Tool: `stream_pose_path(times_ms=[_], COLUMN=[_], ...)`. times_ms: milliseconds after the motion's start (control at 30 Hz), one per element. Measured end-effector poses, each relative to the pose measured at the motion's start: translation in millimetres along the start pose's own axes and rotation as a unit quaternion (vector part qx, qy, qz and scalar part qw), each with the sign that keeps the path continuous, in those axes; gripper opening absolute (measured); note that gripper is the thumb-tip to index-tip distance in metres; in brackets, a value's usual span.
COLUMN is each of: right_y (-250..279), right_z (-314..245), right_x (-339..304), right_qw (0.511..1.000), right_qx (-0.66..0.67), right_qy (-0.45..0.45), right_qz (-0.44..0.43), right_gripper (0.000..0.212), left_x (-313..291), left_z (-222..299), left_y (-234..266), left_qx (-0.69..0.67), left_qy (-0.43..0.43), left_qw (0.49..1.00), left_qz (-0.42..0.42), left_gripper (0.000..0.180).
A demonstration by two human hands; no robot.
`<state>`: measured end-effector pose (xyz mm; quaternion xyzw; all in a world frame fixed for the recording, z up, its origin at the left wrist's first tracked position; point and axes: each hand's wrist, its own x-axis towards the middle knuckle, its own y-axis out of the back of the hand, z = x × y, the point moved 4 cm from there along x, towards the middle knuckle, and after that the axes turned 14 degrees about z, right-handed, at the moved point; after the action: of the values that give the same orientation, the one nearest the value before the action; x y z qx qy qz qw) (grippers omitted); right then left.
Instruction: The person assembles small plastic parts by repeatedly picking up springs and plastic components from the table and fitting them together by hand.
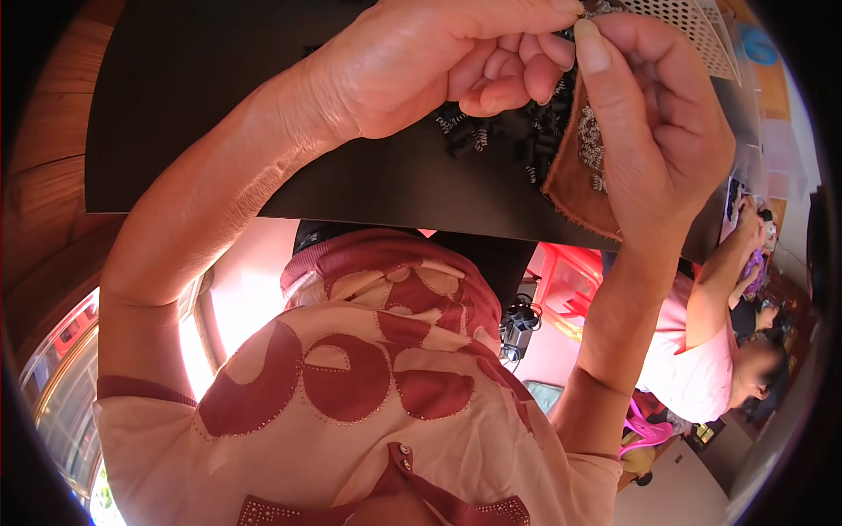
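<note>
At the top edge, my left hand and my right hand meet fingertip to fingertip. Each is closed in a pinch of thumb and forefinger. What lies between the tips is too small and too covered to make out. Under my right hand a brown cloth bears a heap of small metal springs, partly hidden by the thumb. Left of the cloth, several small black parts with springs lie on the dark tabletop, below the curled fingers of my left hand.
A white perforated basket stands at the far right, beyond my right hand. The table's near edge runs in front of my body. A red plastic stool is below it. To the right, another person in a pink top sits with arms at work.
</note>
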<state>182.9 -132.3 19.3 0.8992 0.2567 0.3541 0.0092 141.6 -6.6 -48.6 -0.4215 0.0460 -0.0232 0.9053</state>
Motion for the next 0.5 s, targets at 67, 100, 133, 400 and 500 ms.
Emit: stream_pose_path(times_ms=[67,100,133,400,500], right_y=[-0.9,2.3,6.1,17.8,6.6], right_z=[-2.4,-4.2,-5.3,6.1,8.2], right_x=[-0.3,-1.1,-1.9,-28.1,-42.0], right_qw=[1.000,0.999,0.993,0.971,0.957], right_qx=[0.023,-0.041,-0.105,-0.207,-0.242], right_qy=[0.006,-0.013,-0.032,-0.007,0.009], right_qz=[-0.006,0.014,0.034,-0.117,-0.157], right_gripper=[0.003,0.006,0.010,0.007,0.012], left_x=[0.6,-0.2,-1.2,-3.8,-11.1], left_z=[0.1,1.7,3.9,10.4,21.0], left_y=[0.5,-0.1,-1.6,3.3,-7.0], left_qx=[-0.004,0.004,0.011,0.025,0.027], left_qy=[0.002,-0.002,-0.005,-0.027,-0.039], left_qw=[1.000,1.000,1.000,0.997,0.995], left_qz=[0.003,0.000,-0.002,0.070,0.083], left_gripper=[0.028,0.028,0.028,0.028,0.028])
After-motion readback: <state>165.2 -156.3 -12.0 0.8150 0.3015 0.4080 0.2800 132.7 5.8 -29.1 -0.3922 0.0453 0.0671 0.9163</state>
